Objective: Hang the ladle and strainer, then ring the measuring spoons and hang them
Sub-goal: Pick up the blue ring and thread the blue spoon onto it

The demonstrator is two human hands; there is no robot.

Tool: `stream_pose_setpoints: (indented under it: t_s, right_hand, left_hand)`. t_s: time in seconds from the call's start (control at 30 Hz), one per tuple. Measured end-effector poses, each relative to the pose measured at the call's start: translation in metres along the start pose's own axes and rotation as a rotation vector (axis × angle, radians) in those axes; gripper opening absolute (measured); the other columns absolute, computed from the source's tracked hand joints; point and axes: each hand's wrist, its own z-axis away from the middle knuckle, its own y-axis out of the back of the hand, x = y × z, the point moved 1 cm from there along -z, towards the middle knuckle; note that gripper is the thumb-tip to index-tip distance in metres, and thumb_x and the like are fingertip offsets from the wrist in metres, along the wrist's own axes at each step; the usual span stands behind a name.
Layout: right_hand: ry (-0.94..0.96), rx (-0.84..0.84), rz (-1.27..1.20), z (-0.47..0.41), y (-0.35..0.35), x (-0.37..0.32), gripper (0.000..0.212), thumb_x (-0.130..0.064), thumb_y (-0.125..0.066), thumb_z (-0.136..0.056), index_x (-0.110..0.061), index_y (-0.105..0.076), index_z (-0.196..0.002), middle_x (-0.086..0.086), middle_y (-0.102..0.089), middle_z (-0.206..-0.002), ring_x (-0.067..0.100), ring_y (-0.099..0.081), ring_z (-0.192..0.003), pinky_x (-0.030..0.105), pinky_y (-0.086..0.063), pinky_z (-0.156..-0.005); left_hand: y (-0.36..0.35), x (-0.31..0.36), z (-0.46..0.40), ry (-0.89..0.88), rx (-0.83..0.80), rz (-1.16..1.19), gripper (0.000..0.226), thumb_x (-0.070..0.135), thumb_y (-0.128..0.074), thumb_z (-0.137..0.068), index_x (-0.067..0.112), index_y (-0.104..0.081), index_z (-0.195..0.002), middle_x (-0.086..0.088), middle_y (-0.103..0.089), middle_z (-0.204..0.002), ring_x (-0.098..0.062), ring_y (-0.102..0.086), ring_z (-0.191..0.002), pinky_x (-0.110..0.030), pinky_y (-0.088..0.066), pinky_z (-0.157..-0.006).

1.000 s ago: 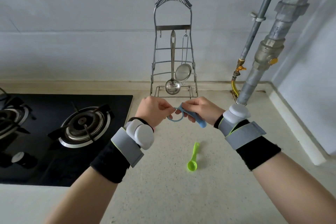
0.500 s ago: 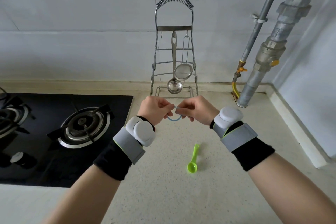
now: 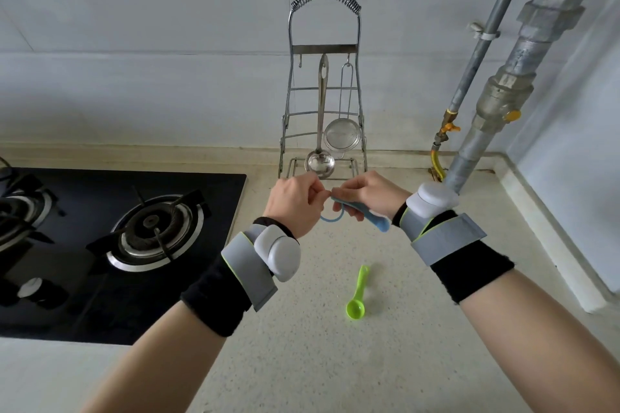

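Showing again below the right hand (image 3: 370, 193), the blue spoon (image 3: 365, 216) was hidden half a second ago, so threading goes on. The left hand (image 3: 297, 199) pinches the blue ring (image 3: 330, 219); the right pinches the spoon handle. One green spoon (image 3: 356, 295) waits on the worktop (image 3: 302, 362). One ladle (image 3: 320, 157) and one strainer (image 3: 342, 136) already hang (two spoons in all) on the rack (image 3: 323, 49).

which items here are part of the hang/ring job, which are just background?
Job:
ladle and strainer, hanging on rack
blue ring, left hand
blue spoon, right hand
green spoon, lying on counter

Background:
gas stove
pipes
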Motion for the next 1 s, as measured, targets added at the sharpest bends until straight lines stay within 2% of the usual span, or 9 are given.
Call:
stream_pose_setpoints:
  t_s: [0.2, 0.37, 0.47, 0.57, 0.67, 0.77, 0.83, 0.93, 1.0]
  right_hand:
    - [-0.076, -0.067, -0.127, -0.003, -0.001, 0.000, 0.028, -0.016, -0.057, -0.087, -0.006, -0.064, -0.061, -0.005, -0.052, -0.041, 0.006, -0.043, -0.036, 0.015, -0.036, -0.040]
    - [-0.217, -0.082, -0.246, -0.007, 0.000, -0.003, 0.032, -0.022, -0.051, -0.091, -0.005, -0.061, -0.066, 0.008, -0.049, -0.061, 0.014, -0.039, -0.049, 0.021, -0.031, -0.045]
    - [-0.267, -0.112, -0.121, -0.007, 0.000, -0.001, 0.031, -0.020, -0.049, -0.091, -0.006, -0.063, -0.068, 0.011, -0.048, -0.068, 0.017, -0.036, -0.053, 0.026, -0.026, -0.049]
    - [-0.292, -0.154, -0.003, -0.007, 0.003, -0.004, 0.031, -0.017, -0.049, -0.088, -0.009, -0.068, -0.064, 0.006, -0.048, -0.053, 0.018, -0.034, -0.051, 0.028, -0.024, -0.050]
    - [-0.315, -0.167, 0.138, -0.007, 0.002, -0.007, 0.030, -0.022, -0.049, -0.085, -0.013, -0.070, -0.066, -0.001, -0.043, -0.043, 0.016, -0.030, -0.046, 0.026, -0.023, -0.048]
    - [-0.270, -0.176, 0.099, -0.008, -0.002, -0.006, 0.038, -0.039, -0.041, -0.092, -0.014, -0.066, -0.080, 0.001, -0.041, -0.050, 0.015, -0.029, -0.049, 0.026, -0.023, -0.050]
    - [-0.213, -0.177, 0.038, -0.008, -0.005, -0.004, 0.049, -0.049, -0.030, -0.094, -0.015, -0.063, -0.085, 0.003, -0.043, -0.056, 0.017, -0.032, -0.053, 0.027, -0.026, -0.054]
    - [-0.117, -0.151, -0.047, -0.010, -0.012, -0.002, 0.058, -0.053, -0.023, -0.093, -0.013, -0.063, -0.080, 0.003, -0.041, -0.057, 0.016, -0.033, -0.052, 0.025, -0.029, -0.054]
    - [-0.083, -0.124, -0.128, -0.011, -0.018, -0.001, 0.059, -0.050, -0.022, -0.094, -0.009, -0.061, -0.077, 0.005, -0.041, -0.057, 0.016, -0.034, -0.051, 0.023, -0.031, -0.052]
  left_hand:
    - [-0.010, -0.002, 0.007, -0.098, 0.090, -0.005, 0.010, 0.012, -0.051, -0.086, 0.003, -0.054, -0.082, -0.016, -0.065, -0.075, -0.035, -0.058, -0.068, -0.041, -0.047, -0.061]
    - [-0.006, -0.003, 0.004, -0.156, 0.116, 0.035, 0.009, 0.011, -0.052, -0.086, 0.002, -0.053, -0.082, -0.014, -0.065, -0.075, -0.033, -0.059, -0.066, -0.039, -0.048, -0.059]
    - [-0.009, -0.005, 0.007, -0.188, 0.084, -0.003, 0.008, 0.011, -0.052, -0.086, 0.004, -0.053, -0.083, -0.012, -0.065, -0.075, -0.031, -0.057, -0.064, -0.033, -0.040, -0.056]
    - [-0.011, -0.005, 0.010, -0.246, 0.086, -0.052, 0.009, 0.013, -0.051, -0.087, 0.005, -0.052, -0.082, -0.011, -0.063, -0.073, -0.028, -0.052, -0.060, -0.029, -0.032, -0.057]
    - [-0.013, -0.003, 0.010, -0.296, 0.081, -0.095, 0.010, 0.012, -0.050, -0.087, 0.004, -0.052, -0.083, -0.011, -0.062, -0.076, -0.032, -0.053, -0.063, -0.030, -0.031, -0.057]
    - [-0.008, -0.006, 0.007, -0.193, 0.118, 0.015, 0.010, 0.012, -0.051, -0.087, 0.003, -0.053, -0.085, -0.012, -0.065, -0.077, -0.033, -0.059, -0.070, -0.038, -0.044, -0.060]
    - [-0.002, -0.009, 0.002, -0.086, 0.160, 0.119, 0.007, 0.013, -0.052, -0.087, 0.007, -0.053, -0.083, -0.001, -0.063, -0.070, -0.028, -0.061, -0.070, -0.038, -0.048, -0.063]
    - [0.003, -0.015, -0.003, 0.008, 0.169, 0.213, 0.010, 0.015, -0.052, -0.086, 0.017, -0.050, -0.077, 0.014, -0.057, -0.064, -0.013, -0.060, -0.063, -0.029, -0.048, -0.061]
    - [0.004, -0.018, -0.004, 0.041, 0.171, 0.303, 0.019, 0.015, -0.052, -0.087, 0.024, -0.047, -0.071, 0.014, -0.058, -0.066, 0.001, -0.056, -0.052, -0.017, -0.047, -0.055]
